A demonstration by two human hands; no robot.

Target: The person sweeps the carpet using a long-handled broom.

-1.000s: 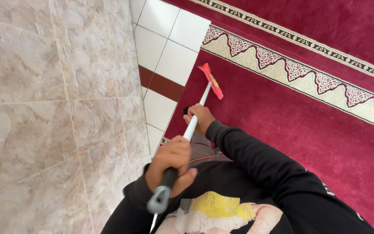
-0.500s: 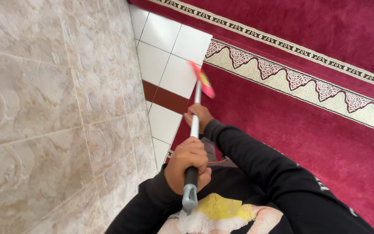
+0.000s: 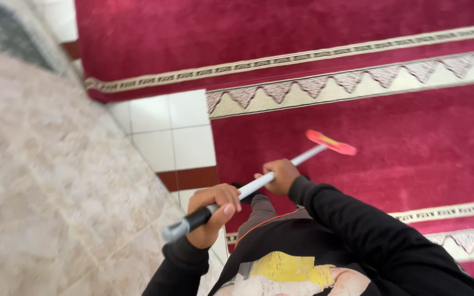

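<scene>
Both hands closed around white broom handle (image 3: pixel 259 185): left hand (image 3: pixel 212 211) near grip end, right hand (image 3: pixel 281 175) farther down. Red broom head (image 3: pixel 331 143) over crimson carpet (image 3: pixel 412 142), beside white floor tiles (image 3: pixel 174 134).

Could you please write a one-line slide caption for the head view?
Both hands, left hand and right hand, grip a white-handled, red-headed broom above the dark red patterned carpet.

Broom handle (image 3: pixel 303 159): smooth white metal, matt black grip. Carpet (image 3: pixel 412 126): matt red pile. Floor tiles (image 3: pixel 171 131): glossy white ceramic. Wall (image 3: pixel 45 181): polished marble-like stone.
</scene>
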